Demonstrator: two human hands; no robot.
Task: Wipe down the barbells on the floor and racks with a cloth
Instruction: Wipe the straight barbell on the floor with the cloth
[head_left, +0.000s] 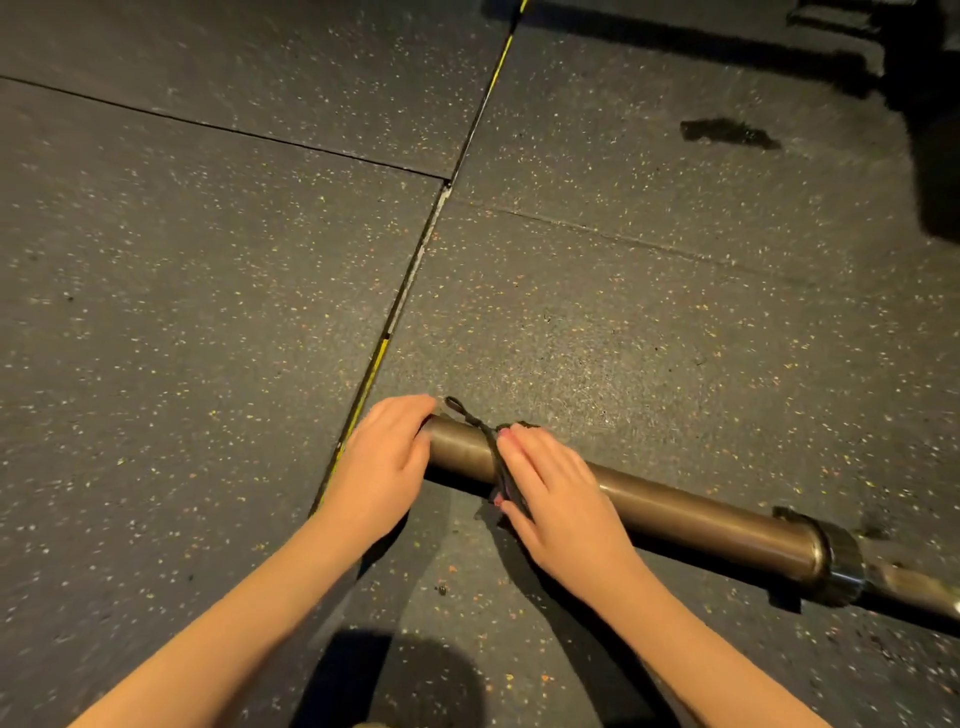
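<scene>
Two bare forearms (234, 623) reached up from the lower edge to a barbell (675, 512) lying on the speckled rubber floor (208, 260). The left hand (387, 457) cupped the sleeve's free end, fingers curled over it — the right hand (556, 488), just beside, clasped a dark cloth (493, 457) wrapped round the sleeve, thumb on the near side.

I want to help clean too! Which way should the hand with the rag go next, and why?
Probably slide the right hand and its dark cloth along the brown metal barbell sleeve toward the dark ringed collar. The cloth sits close to the sleeve's free end, where the left hand holds it, so the long stretch up to the collar seems left to wipe.
</scene>
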